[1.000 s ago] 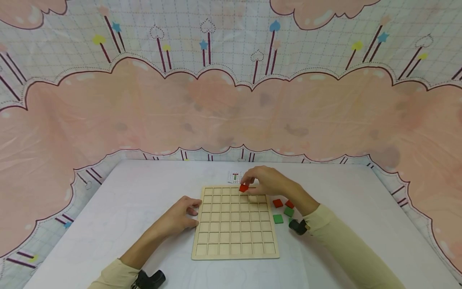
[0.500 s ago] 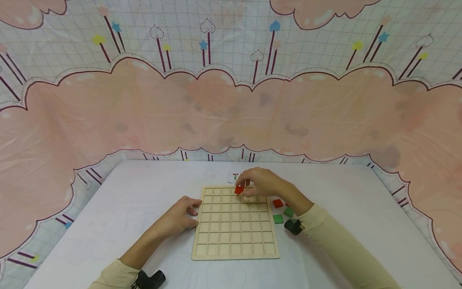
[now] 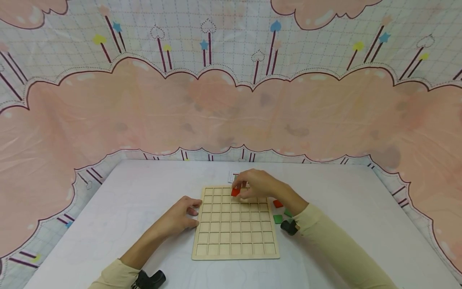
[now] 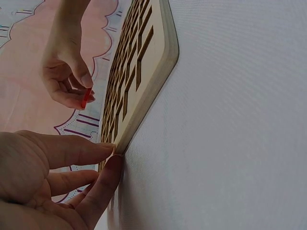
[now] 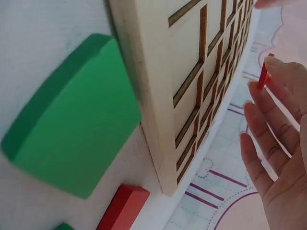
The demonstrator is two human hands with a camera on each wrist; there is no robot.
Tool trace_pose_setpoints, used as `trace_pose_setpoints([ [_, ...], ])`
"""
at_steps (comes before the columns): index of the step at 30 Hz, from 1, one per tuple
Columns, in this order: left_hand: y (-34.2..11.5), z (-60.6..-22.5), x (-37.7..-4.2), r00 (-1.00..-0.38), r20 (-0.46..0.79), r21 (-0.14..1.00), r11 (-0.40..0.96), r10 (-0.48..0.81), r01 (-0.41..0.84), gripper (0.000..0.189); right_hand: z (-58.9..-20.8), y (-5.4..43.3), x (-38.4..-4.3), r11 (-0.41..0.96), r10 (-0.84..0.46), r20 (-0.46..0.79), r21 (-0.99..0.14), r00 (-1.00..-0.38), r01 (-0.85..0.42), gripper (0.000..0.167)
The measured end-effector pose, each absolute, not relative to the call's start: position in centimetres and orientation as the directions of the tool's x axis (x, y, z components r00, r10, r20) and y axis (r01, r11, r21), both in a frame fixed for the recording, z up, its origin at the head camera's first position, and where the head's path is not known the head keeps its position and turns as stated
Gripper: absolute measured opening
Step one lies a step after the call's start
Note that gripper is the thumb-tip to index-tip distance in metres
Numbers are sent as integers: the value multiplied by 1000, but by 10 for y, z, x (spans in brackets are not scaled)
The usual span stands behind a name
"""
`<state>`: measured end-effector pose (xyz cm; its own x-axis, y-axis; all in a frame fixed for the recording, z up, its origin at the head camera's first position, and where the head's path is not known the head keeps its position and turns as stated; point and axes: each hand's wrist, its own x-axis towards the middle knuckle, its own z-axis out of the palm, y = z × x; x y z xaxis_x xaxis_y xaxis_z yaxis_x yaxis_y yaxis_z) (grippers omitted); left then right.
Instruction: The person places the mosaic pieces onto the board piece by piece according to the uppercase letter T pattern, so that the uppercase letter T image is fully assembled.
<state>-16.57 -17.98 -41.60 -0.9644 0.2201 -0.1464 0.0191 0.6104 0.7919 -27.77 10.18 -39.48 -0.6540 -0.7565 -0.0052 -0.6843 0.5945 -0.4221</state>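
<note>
A pale wooden grid board [image 3: 235, 251] lies on the table. Against its left edge rest the thumb and fingertips of my left hand [image 3: 180, 214], set apart along the rim. Over the far part of the board, my right hand [image 3: 260, 184] pinches a red square tile [image 3: 235, 192] between thumb and fingers. The left wrist view shows this tile [image 4: 86, 97] held tilted on edge, apart from the board's near rim. In the right wrist view the tile [image 5: 263, 75] stands between thumb and fingertips, the other fingers spread loosely.
Right of the board lie a red tile [image 3: 277, 203] and green tiles [image 3: 278, 219], partly hidden by the right forearm. Behind the board is a small printed grid card [image 3: 232, 176], partly covered by the right hand. A patterned cloth [image 3: 231, 116] hangs behind the white table [image 3: 155, 176].
My right hand has moved left and slightly nearer with the red tile, from the board's far edge to over its far cells. The left hand stays at the board's left edge.
</note>
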Motion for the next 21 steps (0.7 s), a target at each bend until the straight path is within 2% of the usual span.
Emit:
trace_pose_setpoints([
  [10,-180,-417,-166,-966,-142,778,627,215,25,64,-396,91,-276,596,-762,-19,-410,-647,-690,30],
  [21,-180,-418,-167,-967,-151,777,630,207,13,64,-400,74,-275,596,-783,-28,-323,-622,-735,24],
])
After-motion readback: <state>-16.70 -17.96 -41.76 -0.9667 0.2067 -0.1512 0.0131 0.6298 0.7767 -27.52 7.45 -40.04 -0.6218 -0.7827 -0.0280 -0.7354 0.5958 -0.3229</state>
